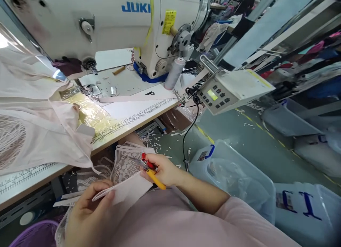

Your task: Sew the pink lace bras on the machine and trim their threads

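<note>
My left hand (92,211) pinches one end of a folded pale pink fabric piece (128,192) between thumb and fingers, low in front of my body. At the fabric's other end is my right hand (165,168), closed around small thread snips (156,179) with red and yellow parts. Its fingertips meet the fabric's edge; whether the blades touch the cloth I cannot tell. White lace fabric (125,165) hangs just behind both hands, over my lap. More pale pink garment pieces (53,133) lie on the sewing table to the left.
A white JUKI sewing machine (112,23) stands on the table, whose front edge carries a printed ruler (133,115). A thread cone (174,73) and a control box (226,90) are at its right. Plastic bins (239,161) stand on the floor; a purple basket (37,232) is lower left.
</note>
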Demonstrator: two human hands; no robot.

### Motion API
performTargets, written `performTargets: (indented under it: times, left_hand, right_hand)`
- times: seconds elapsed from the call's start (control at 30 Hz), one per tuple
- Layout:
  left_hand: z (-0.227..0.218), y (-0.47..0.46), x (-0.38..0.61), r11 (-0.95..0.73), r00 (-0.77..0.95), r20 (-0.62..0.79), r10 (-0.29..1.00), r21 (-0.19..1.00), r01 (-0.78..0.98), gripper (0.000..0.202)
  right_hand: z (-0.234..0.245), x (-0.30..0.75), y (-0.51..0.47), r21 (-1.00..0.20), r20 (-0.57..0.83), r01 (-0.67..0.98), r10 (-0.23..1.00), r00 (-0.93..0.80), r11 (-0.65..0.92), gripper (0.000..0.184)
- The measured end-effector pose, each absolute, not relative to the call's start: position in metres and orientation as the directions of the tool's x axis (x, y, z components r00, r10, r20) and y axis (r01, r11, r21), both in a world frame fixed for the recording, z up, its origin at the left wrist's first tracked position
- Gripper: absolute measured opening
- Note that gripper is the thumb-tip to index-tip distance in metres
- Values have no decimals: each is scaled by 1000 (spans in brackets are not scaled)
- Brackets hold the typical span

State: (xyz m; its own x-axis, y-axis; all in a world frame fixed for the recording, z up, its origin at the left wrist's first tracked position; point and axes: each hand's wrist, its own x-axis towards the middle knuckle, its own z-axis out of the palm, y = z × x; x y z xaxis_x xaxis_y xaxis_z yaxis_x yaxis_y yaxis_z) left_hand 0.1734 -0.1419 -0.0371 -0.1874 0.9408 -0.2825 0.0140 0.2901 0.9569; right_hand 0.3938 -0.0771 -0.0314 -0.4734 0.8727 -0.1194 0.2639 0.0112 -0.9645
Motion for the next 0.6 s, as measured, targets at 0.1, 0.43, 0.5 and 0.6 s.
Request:
performTargets:
  times: [0.1,0.43,0.5,0.6]
  left_hand:
    - [-39,-147,159,274,-164,-243,956,939,206,31]
    - [10,-137,189,-581,442,424,790,289,761,13]
    - [6,-129,194,-501,410,296,863,399,768,21]
    - [-5,-121,191,-305,335,79,939,643,703,22]
  right_hand:
    - [-32,388,-77,-970,-137,244,859,-493,-14,30]
    - [-19,374,-79,-976,-103,213,772,-627,43,24]
    - [-18,373,-80,-976,-116,215,763,-636,31,26]
    - [-20,374,-81,-974,-137,227,772,-621,10,28]
